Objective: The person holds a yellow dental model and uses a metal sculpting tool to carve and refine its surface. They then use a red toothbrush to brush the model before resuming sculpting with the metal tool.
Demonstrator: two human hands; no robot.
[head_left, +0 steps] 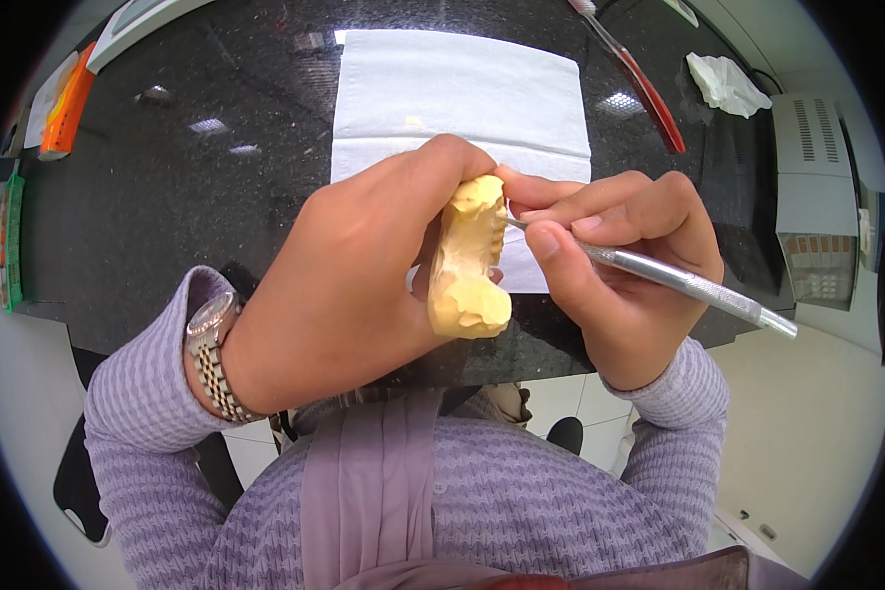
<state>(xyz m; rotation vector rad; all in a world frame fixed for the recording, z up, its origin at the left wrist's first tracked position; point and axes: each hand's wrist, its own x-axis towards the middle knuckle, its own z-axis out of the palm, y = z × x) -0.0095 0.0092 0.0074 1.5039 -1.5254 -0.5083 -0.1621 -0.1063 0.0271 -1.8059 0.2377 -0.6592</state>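
Held up over the table's near edge is a yellow plaster dental cast (472, 258), turned on its side with its row of teeth facing right. My left hand (349, 265) is closed around its left side, thumb near the top end; some of its fingers are hidden behind the cast. In my right hand (639, 246) a silver metal carving tool with a knurled handle (693, 283) is held like a pen. Its thin tip reaches the teeth on the cast's right side; whether it touches them I cannot tell. My right fingertips come close to the cast's upper end.
A white paper sheet (462, 93) lies on the black speckled table (246, 197). Right of it are a red-handled brush (649, 98) and a crumpled tissue (728, 85). An orange box (67, 108) and green basket (12, 241) stand left; a grey-white unit (816, 197) stands right.
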